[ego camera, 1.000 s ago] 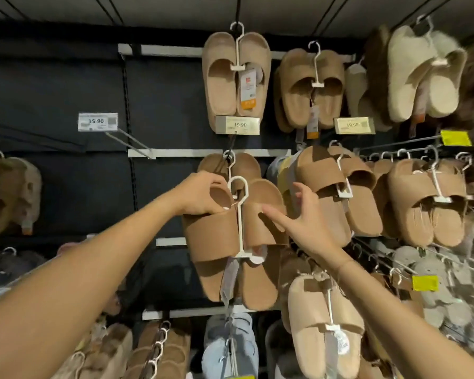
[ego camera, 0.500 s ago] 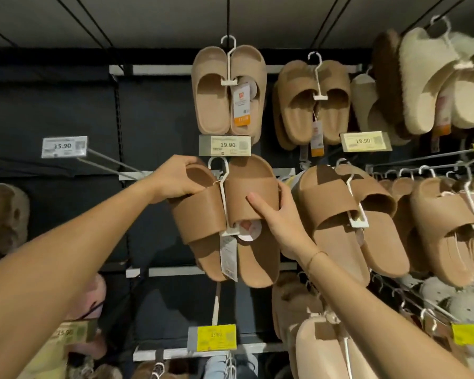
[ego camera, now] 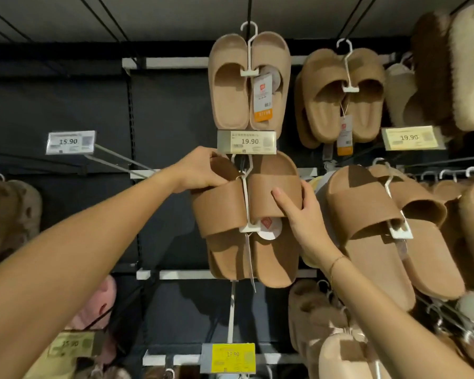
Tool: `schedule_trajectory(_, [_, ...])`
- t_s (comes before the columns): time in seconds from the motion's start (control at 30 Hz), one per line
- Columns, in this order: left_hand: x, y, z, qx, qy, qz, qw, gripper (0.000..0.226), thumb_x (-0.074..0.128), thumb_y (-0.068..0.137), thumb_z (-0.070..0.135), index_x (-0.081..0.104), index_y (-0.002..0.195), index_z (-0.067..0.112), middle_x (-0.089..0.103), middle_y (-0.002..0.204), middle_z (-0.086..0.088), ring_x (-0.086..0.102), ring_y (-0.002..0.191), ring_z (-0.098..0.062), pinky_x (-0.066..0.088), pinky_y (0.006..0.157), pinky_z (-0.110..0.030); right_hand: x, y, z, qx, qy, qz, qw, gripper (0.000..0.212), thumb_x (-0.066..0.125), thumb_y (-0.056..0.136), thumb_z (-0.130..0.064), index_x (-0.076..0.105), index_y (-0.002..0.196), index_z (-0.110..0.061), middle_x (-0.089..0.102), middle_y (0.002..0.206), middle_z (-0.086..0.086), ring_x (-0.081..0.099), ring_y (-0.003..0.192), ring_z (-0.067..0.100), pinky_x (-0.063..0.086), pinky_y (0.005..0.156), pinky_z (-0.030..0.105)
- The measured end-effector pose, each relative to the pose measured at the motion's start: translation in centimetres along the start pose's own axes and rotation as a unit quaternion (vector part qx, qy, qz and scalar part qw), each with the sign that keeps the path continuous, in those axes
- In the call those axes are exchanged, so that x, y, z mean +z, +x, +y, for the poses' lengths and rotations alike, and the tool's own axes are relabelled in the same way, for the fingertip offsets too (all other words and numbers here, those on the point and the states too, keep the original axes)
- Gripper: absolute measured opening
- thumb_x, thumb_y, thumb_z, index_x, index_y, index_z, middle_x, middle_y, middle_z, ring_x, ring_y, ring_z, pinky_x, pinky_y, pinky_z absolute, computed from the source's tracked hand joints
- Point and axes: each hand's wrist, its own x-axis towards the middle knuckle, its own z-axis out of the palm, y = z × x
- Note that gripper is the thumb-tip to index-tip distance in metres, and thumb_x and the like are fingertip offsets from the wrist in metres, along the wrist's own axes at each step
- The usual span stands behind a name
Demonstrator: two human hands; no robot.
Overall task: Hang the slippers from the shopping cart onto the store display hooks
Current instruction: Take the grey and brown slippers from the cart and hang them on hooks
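- My left hand (ego camera: 200,170) clenches the brown slippers (ego camera: 253,217) at the top left; right hand (ego camera: 298,212) cups the right strap
- Light, squashy foam, I judge; best gripped near the hanger (ego camera: 245,192)

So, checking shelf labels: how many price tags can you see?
5: white 15.90 tag upper left, 19.90 tag centre, 19.90 tag right, yellow tag bottom centre, dim tag bottom left. Others may be hidden.

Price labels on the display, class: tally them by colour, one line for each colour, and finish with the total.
White price label: 1
Cream price labels: 2
Yellow price labels: 2 (the lower left one is in shadow)
Total: 5
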Motion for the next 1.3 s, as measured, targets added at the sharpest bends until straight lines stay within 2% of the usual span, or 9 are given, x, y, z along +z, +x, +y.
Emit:
schedule_trajectory(0.2, [3.3,2.1,-4.7,-0.058,-0.008,0.025,0.998,0.025,0.086,0.072,0.013,0.069,0.089,0.018,0.072,0.087,0.001,0.066,0.086,-0.014,0.050,0.075,-0.025,1.2,2.0,4.5,0.022,-0.125,0.041,0.991,0.077,0.065,0.076,-0.077,0.037,0.142,-0.048,0.050,0.129,-0.007,0.054,0.119,0.013,0.048,0.105,0.043])
schedule_trajectory(0.33, [5.2,2.9,-7.3,-0.142,-0.097,0.085,0.982,0.043,0.090,0.072,0.027,0.071,0.109,0.017,0.073,0.103,0.002,0.066,0.098,-0.012,0.052,0.081,-0.024,1.9,1.7,6.2,0.080,-0.132,0.072,0.985,0.086,0.052,0.089,-0.071,0.014,0.158,-0.038,0.034,0.137,-0.005,0.042,0.128,0.018,0.033,0.112,0.039])
schedule_trajectory(0.5, [5.0,0.8,-7.4,-0.238,-0.370,0.091,0.893,0.051,0.076,0.083,0.039,0.064,0.125,0.014,0.071,0.119,-0.010,0.069,0.103,-0.023,0.057,0.075,-0.033,3.2,0.3,5.6,0.056,-0.201,0.092,0.974,0.077,0.039,0.095,-0.069,0.006,0.158,-0.040,0.028,0.147,-0.001,0.043,0.128,0.023,0.035,0.110,0.040])
schedule_trajectory(0.6, [7.5,-3.8,-7.5,-0.221,-0.155,0.276,0.923,0.042,0.056,0.094,0.047,0.046,0.119,0.015,0.052,0.122,-0.008,0.056,0.105,-0.025,0.049,0.084,-0.039,3.8,-1.8,5.8,0.075,-0.241,0.048,0.966,0.083,0.032,0.089,-0.080,0.013,0.157,-0.037,0.042,0.149,0.001,0.048,0.131,0.022,0.039,0.111,0.047])
schedule_trajectory(0.67, [10.5,-8.3,-7.7,-0.154,0.053,0.329,0.930,0.028,0.050,0.097,0.040,0.046,0.108,0.015,0.050,0.115,-0.009,0.053,0.104,-0.031,0.046,0.088,-0.046,3.5,-4.2,6.8,0.087,-0.305,0.008,0.948,0.069,0.033,0.089,-0.080,0.046,0.136,-0.032,0.063,0.122,0.001,0.062,0.109,0.022,0.051,0.094,0.044])
schedule_trajectory(0.83, [16.5,-16.3,-6.9,-0.145,0.145,-0.052,0.977,0.034,0.050,0.092,0.044,0.060,0.081,0.014,0.068,0.090,-0.011,0.064,0.092,-0.037,0.054,0.081,-0.046,1.4,-11.5,7.0,0.239,-0.531,-0.307,0.753,0.037,0.063,0.090,-0.049,0.063,0.079,-0.014,0.065,0.081,0.005,0.068,0.085,0.030,0.054,0.073,0.033])
schedule_trajectory(0.97, [19.8,-18.6,-2.4,-0.106,0.151,-0.353,0.917,0.039,0.055,0.095,0.046,0.070,0.089,0.011,0.075,0.090,-0.003,0.070,0.087,-0.022,0.055,0.085,-0.038,0.2,-16.5,3.5,0.424,-0.502,-0.449,0.606,0.044,0.065,0.093,-0.045,0.061,0.122,-0.012,0.069,0.112,0.009,0.071,0.099,0.028,0.060,0.081,0.038])
schedule_trajectory(1.17, [27.6,-23.2,3.0,-0.027,0.140,-0.518,0.844,0.030,0.054,0.100,0.040,0.059,0.080,0.017,0.068,0.085,-0.005,0.066,0.070,-0.020,0.049,0.059,-0.023,-7.8,-24.5,-0.4,0.454,-0.489,-0.398,0.629,0.042,0.059,0.096,-0.045,0.059,0.124,-0.014,0.061,0.112,0.005,0.065,0.086,0.019,0.053,0.068,0.028])
schedule_trajectory(1.3, [33.7,-25.7,5.3,0.019,0.139,-0.558,0.818,0.038,0.054,0.091,0.053,0.063,0.079,0.017,0.070,0.084,-0.006,0.061,0.072,-0.023,0.050,0.071,-0.034,-17.5,-33.0,-2.1,0.481,-0.525,-0.329,0.621,0.043,0.066,0.088,-0.054,0.066,0.116,-0.021,0.063,0.096,-0.006,0.062,0.091,0.021,0.048,0.076,0.028])
